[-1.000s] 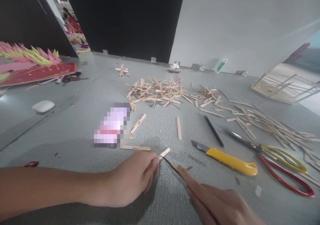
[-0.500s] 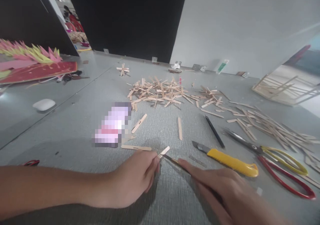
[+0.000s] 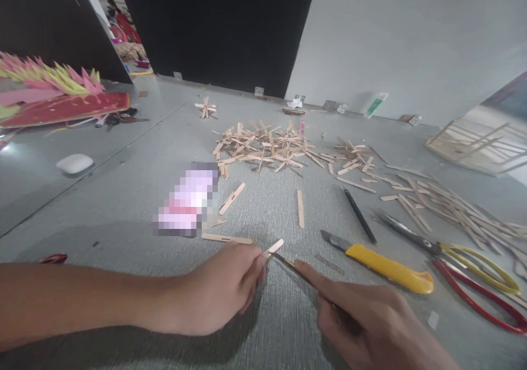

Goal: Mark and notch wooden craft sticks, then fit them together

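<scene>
A small wooden craft stick pokes out from the closed fingers of my left hand, which rests low over the table. My right hand grips a slim craft knife like a pen, index finger stretched along it. The knife's tip touches the stick right beside my left fingertips; the cut itself is too small to make out. Just beyond my left knuckles lies another stick with a slot. A further slotted stick and a single stick lie farther forward.
A pile of craft sticks spreads across the back, with more loose sticks at right. Near my right hand are a yellow utility knife, a black pen and scissors. A blurred phone and white case lie left.
The view has shifted slightly, so the table things appear a little farther right. My right hand has rolled a little around the knife, whose tip stays at the stick. My left hand keeps its hold.
</scene>
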The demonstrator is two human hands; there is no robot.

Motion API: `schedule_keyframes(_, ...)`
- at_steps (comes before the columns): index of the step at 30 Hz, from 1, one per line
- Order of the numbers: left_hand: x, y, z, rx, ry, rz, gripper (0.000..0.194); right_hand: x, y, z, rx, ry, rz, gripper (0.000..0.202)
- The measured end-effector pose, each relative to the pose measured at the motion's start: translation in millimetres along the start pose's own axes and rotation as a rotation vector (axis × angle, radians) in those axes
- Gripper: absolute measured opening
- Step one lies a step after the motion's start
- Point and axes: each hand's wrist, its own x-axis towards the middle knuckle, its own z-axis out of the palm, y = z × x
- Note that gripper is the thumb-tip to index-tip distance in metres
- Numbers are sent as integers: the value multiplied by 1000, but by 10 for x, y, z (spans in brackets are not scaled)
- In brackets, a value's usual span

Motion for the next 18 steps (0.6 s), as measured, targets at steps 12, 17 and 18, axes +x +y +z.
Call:
schedule_keyframes(12,8,10,-15,8,2,-9,46,-245,52,270,-137,-125,-86,83)
schedule_keyframes(17,-16,-49,2,-76,-48,-92,36,-57,9,56,-187,-143,-96,74)
schedule_keyframes(18,-19,-58,8,-92,-63,-99,33,30,-3,-41,-203,-129,-101,68)
